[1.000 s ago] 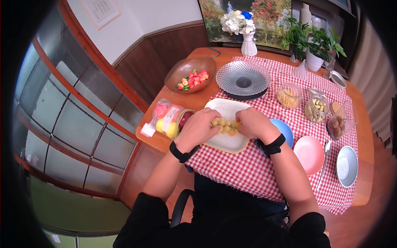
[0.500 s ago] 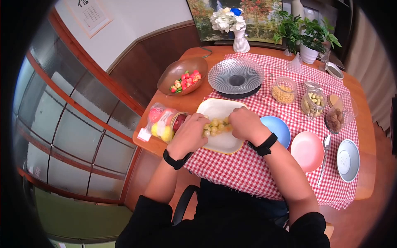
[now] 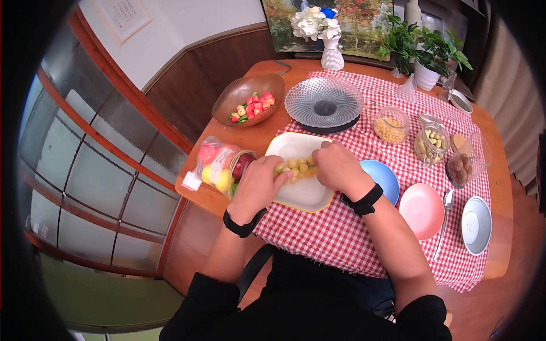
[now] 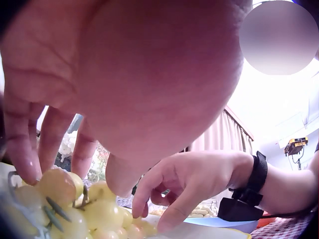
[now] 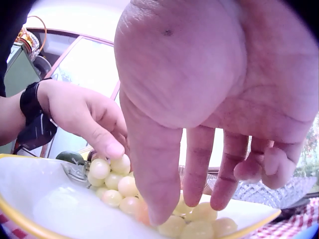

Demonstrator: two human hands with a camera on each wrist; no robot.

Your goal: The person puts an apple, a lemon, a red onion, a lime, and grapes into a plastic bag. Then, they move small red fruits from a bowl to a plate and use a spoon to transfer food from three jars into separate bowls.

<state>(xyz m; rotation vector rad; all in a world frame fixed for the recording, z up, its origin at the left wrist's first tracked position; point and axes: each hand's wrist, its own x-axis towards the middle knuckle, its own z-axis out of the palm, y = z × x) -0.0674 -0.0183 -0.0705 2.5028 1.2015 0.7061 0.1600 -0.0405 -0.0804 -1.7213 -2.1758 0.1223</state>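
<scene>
A bunch of pale yellow-green grapes [image 3: 298, 169] lies in a white dish [image 3: 304, 198] with a yellow rim. My left hand [image 3: 257, 183] holds the bunch at its left end, with fingers and thumb on either side in the left wrist view. At the right end my right hand [image 3: 339, 167] grips the grapes [image 5: 127, 186] between thumb and fingers, its little finger curled in. Just left of the left hand, a clear bag of fruit [image 3: 216, 170] lies on its side, with red, yellow and pink pieces in it.
Behind the dish are a glass bowl [image 3: 324, 100] and a brown bowl [image 3: 227, 102] holding small red fruit. To the right are blue [image 3: 380, 179], pink [image 3: 421, 211] and pale grey-blue [image 3: 476, 226] bowls, a spoon [image 3: 447, 206] and several jars on the checked cloth [image 3: 341, 235].
The head view has shifted, moving the table within the picture. Both hands stay at the ends of the bunch, with only small shifts of the fingers and grapes.
</scene>
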